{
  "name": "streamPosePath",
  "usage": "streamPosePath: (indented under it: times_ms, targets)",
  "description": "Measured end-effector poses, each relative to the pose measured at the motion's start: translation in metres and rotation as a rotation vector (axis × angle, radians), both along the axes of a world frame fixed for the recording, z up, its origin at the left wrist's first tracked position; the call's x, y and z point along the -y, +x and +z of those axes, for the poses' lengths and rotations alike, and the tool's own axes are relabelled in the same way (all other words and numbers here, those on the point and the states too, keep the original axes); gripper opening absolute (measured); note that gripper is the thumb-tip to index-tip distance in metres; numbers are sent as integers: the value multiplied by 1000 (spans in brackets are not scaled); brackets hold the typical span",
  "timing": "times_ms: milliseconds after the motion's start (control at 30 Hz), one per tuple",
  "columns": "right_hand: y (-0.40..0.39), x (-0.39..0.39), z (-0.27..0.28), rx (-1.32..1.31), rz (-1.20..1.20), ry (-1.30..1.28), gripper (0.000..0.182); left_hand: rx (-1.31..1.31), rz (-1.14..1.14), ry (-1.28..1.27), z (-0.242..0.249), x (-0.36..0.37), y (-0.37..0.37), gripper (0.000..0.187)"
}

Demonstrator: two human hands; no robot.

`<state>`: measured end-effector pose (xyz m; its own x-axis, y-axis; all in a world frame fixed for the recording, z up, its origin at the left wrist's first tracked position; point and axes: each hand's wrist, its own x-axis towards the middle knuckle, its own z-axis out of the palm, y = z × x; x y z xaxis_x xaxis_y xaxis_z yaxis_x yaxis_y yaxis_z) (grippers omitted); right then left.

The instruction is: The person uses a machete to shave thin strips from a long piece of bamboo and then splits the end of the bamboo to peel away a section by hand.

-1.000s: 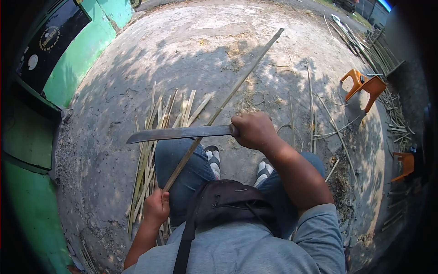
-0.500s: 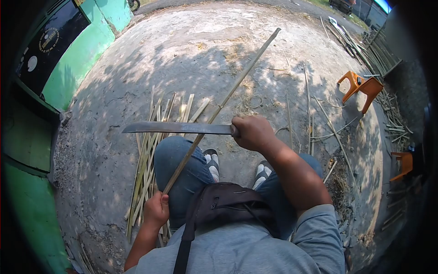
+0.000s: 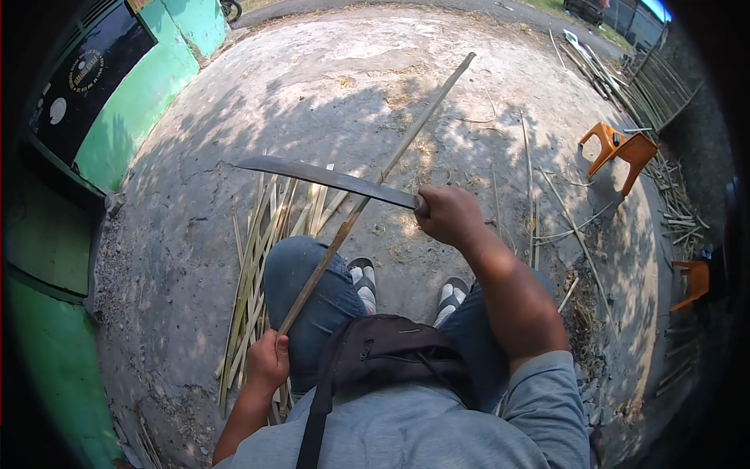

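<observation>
My right hand (image 3: 451, 216) is closed round the handle of a machete (image 3: 328, 178), its long blade pointing left. The blade crosses a long bamboo strip (image 3: 426, 113) about midway along it. Down by my left thigh, my left hand (image 3: 268, 358) grips the strip's lower end, thumb on top. From there the strip slants up and away to the right, passing over my left knee. Below the blade its surface looks browner and rougher. A pile of split bamboo strips (image 3: 248, 289) lies on the ground left of my leg.
An orange plastic chair (image 3: 637, 152) stands at the right, with part of another orange chair (image 3: 691, 283) nearer me. Loose bamboo strips (image 3: 574, 227) lie on the concrete to the right. More bamboo leans by the far right fence (image 3: 664, 90). A green wall (image 3: 148, 105) borders the left.
The machete has moved forward along the strip, away from me, and its blade now tilts with the tip higher. My left hand keeps its hold on the strip's lower end.
</observation>
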<state>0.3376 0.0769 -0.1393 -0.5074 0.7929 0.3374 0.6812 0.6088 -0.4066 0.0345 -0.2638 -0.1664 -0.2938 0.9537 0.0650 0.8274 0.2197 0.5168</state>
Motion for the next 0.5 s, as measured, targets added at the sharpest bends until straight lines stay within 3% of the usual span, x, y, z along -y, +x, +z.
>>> streamPosePath:
  times_ms: [233,400,500]
  targets:
    - [-26,25,1,199,283,54,17,-16,-15,18,-2,-4,-1,53]
    - [0,-36,-19,-29,-68,-34,14,20,14,62,-5,-2,1,53]
    - [3,-26,-16,-16,-79,-12,14,-13,12,28,1,-2,0,53]
